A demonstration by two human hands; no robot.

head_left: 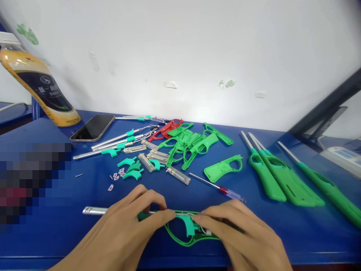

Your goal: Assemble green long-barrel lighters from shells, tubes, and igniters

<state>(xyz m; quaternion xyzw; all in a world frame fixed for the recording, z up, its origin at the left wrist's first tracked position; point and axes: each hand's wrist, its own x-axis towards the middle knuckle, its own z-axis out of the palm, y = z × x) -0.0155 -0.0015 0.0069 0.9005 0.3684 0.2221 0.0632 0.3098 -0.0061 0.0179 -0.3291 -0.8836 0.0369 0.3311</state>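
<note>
Near the front of the table lies an open green half shell of a gas lighter (182, 242), hollow side up. A teal trigger (189, 226) sits in it, and white wires run along its upper edge. My left hand (132, 222) is closed around the front end, thumb and index finger pinching the upper edge by the trigger. From under that hand a silver metal tube (94, 210) sticks out to the left. My right hand (239, 229) grips the handle end, with its fingertips at the wires just right of the trigger. Much of the handle is hidden beneath it.
Behind the hands lie loose green shells (207, 145), a red shell (166, 130), clear fuel tanks (179, 175), teal triggers (132, 173) and metal tubes (113, 143). A screwdriver (231, 194), assembled lighters (266, 177), a phone (94, 127) and a bottle (42, 82) stand around.
</note>
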